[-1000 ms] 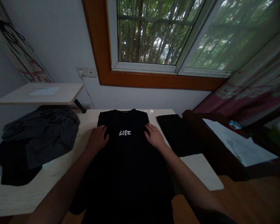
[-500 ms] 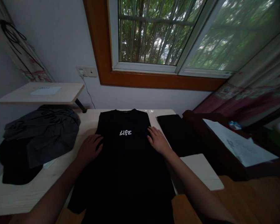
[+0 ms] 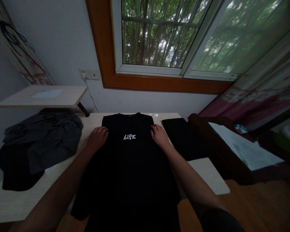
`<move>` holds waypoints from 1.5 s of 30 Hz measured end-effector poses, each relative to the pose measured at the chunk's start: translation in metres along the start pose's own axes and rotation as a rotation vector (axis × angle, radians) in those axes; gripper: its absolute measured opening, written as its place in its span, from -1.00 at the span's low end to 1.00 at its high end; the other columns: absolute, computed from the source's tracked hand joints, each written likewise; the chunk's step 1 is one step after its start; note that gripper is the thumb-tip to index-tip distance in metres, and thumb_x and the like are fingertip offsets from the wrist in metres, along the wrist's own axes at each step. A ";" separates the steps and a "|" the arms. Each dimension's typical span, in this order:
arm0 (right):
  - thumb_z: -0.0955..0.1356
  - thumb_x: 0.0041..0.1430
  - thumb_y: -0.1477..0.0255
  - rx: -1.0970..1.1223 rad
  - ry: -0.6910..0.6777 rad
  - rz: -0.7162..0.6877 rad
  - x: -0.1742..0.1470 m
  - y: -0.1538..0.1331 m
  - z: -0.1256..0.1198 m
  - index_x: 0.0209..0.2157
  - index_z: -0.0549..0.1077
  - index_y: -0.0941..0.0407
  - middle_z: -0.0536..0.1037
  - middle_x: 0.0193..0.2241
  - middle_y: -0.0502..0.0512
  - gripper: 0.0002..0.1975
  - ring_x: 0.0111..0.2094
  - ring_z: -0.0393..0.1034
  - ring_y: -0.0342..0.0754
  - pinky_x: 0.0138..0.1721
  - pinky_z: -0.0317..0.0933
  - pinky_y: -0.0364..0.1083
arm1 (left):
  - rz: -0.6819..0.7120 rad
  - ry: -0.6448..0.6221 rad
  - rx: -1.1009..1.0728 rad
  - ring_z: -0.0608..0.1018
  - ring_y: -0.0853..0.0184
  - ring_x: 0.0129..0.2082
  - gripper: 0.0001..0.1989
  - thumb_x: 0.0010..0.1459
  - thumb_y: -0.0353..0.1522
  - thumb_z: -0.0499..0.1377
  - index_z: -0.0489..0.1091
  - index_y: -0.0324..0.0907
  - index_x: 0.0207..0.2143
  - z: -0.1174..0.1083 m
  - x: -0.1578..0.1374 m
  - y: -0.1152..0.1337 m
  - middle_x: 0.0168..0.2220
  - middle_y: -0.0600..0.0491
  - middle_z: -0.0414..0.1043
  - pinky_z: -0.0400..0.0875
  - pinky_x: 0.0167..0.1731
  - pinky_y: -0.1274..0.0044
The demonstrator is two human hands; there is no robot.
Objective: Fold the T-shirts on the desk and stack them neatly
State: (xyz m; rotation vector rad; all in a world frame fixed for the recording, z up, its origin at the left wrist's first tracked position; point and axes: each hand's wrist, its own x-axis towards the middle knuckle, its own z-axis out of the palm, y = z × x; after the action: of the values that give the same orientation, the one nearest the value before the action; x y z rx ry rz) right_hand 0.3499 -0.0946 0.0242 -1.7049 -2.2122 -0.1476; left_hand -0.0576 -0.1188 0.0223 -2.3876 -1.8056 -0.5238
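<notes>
A black T-shirt [image 3: 135,170] with white lettering on its chest lies spread out in front of me, collar towards the wall, its lower part reaching past the table's near edge. My left hand [image 3: 96,139] is at the shirt's left side near the chest, fingers bent and closed on the fabric edge. Opposite it, my right hand [image 3: 160,135] has its fingers curled onto the right edge at about the same height. Both thumbs are hard to make out against the dark cloth.
Dark grey and black clothes [image 3: 53,138] are heaped on the table [image 3: 21,206] at left, under a small raised shelf [image 3: 43,100]. A folded black cloth [image 3: 183,135] lies at right. Beyond it rests a white sheet [image 3: 244,145]. A window [image 3: 159,38] is ahead.
Both hands have slid a little up the shirt's sides towards the collar. Their fingers, more spread before, are now curled in at the edges. The shirt has hardly moved.
</notes>
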 end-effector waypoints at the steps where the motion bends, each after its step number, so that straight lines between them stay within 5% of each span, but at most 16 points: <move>1: 0.22 0.39 0.39 -0.015 -0.003 0.006 0.004 0.000 0.002 0.17 0.46 0.19 0.48 0.15 0.28 -0.58 0.15 0.31 0.17 0.23 0.18 0.08 | -0.015 0.007 0.010 0.46 0.11 0.13 -0.57 0.40 -0.23 -0.07 0.50 -0.16 0.06 0.003 0.004 0.000 0.11 -0.12 0.49 0.30 0.20 0.24; 8: 0.23 0.39 0.33 -0.095 0.058 0.117 0.010 -0.001 0.008 0.18 0.46 0.11 0.49 0.11 0.28 -0.58 0.18 0.26 0.24 0.19 0.17 0.15 | -0.094 0.017 0.065 0.43 0.04 0.15 -0.59 0.37 -0.24 -0.03 0.46 -0.11 0.13 0.003 0.009 0.011 0.20 -0.07 0.45 0.24 0.18 0.16; 45: 0.18 0.43 0.33 -0.112 -0.023 0.089 0.082 0.015 0.039 0.26 0.39 0.13 0.43 0.22 0.27 -0.53 0.24 0.24 0.19 0.21 0.17 0.11 | -0.177 -0.011 0.056 0.27 0.03 0.34 -0.51 0.35 -0.29 -0.07 0.29 -0.03 0.29 0.021 0.054 -0.008 0.36 -0.03 0.27 -0.14 0.33 -0.13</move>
State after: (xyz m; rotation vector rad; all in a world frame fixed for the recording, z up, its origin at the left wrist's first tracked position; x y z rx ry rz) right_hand 0.3379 -0.0045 0.0131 -1.8700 -2.1767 -0.2341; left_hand -0.0484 -0.0608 0.0196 -2.2114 -2.0209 -0.4707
